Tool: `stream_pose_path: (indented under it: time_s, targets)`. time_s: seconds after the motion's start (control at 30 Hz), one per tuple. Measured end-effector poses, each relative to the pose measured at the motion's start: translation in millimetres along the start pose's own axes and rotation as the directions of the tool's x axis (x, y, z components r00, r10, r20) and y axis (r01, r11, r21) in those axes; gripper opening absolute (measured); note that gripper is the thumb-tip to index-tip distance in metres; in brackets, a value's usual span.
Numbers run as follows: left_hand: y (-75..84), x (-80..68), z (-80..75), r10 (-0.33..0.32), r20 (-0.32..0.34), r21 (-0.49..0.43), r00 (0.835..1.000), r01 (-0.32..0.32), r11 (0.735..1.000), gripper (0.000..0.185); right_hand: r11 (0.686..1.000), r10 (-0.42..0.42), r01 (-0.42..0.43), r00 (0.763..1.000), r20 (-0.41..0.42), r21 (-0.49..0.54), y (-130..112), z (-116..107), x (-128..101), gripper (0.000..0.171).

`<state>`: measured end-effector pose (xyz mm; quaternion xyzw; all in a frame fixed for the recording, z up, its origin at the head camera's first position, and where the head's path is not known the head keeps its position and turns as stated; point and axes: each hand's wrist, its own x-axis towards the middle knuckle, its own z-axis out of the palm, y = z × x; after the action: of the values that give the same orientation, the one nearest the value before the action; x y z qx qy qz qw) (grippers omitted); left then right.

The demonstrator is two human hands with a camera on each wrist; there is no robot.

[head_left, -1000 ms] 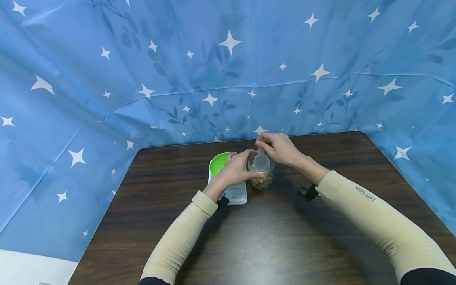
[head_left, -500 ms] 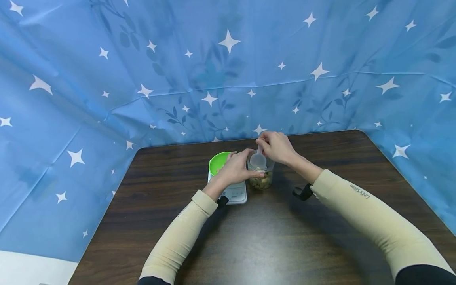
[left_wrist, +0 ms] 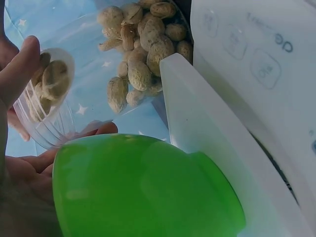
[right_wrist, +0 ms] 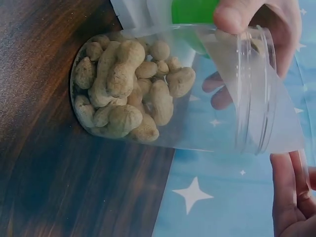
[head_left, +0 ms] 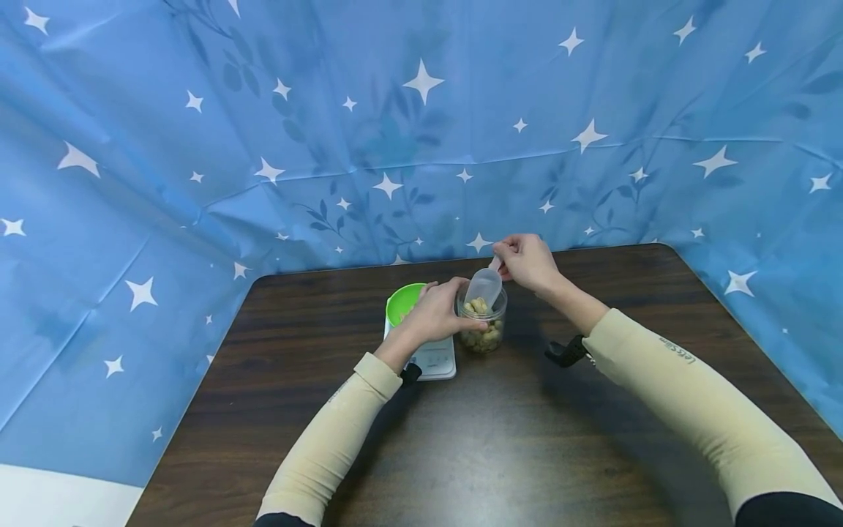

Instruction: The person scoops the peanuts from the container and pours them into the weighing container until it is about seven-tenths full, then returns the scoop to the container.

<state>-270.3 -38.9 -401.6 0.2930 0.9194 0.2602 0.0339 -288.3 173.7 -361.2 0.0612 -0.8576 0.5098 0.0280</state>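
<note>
A clear plastic jar (right_wrist: pixel 192 131) stands on the table, with peanuts (right_wrist: pixel 121 81) in its lower part. My left hand (head_left: pixel 431 316) holds it around the threaded rim, thumb on the near side. Just beyond the jar, my right hand (head_left: pixel 530 262) pinches the handle of a translucent scoop (head_left: pixel 486 282). The scoop's bowl sits tilted in the jar's mouth, and several peanuts lie in it, seen through its wall in the left wrist view. Left of the jar, a green bowl (left_wrist: pixel 143 182) rests on a white kitchen scale (head_left: pixel 436 362), partly hidden behind my left hand.
The dark wooden table (head_left: pixel 461 446) extends toward me and to both sides. Behind it hangs a blue curtain (head_left: pixel 369 110) with white stars, close to the table's far edge. Black wrist straps (head_left: pixel 568 353) show below my hands.
My right hand has moved up and to the right, lifting the scoop from inside the jar to its mouth with peanuts in it. My left hand stays on the jar.
</note>
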Motion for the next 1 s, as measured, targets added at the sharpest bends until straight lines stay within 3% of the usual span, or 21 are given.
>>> stream_pose_path:
  time_s: [0.33, 0.6, 1.0]
  targets:
    - [0.0, -0.5, 1.6, -0.007, 0.004, -0.013, 1.000, 0.007, 1.000, 0.085, 0.991, 0.073, -0.069, 0.997, -0.031, 0.111, 3.2, -7.2, 4.1, 0.037]
    - [0.8, -0.1, 1.1, -0.013, 0.000, -0.010, 1.000, 0.013, 1.000, 0.086, 0.965, 0.128, -0.119, 0.992, -0.022, 0.233, 6.1, -16.2, 8.1, 0.039]
    - [0.9, 0.9, 0.9, -0.016, 0.001, 0.002, 1.000, 0.016, 1.000, 0.088, 0.954, 0.175, -0.163, 0.984, -0.027, 0.253, 10.9, -21.7, 10.4, 0.044]
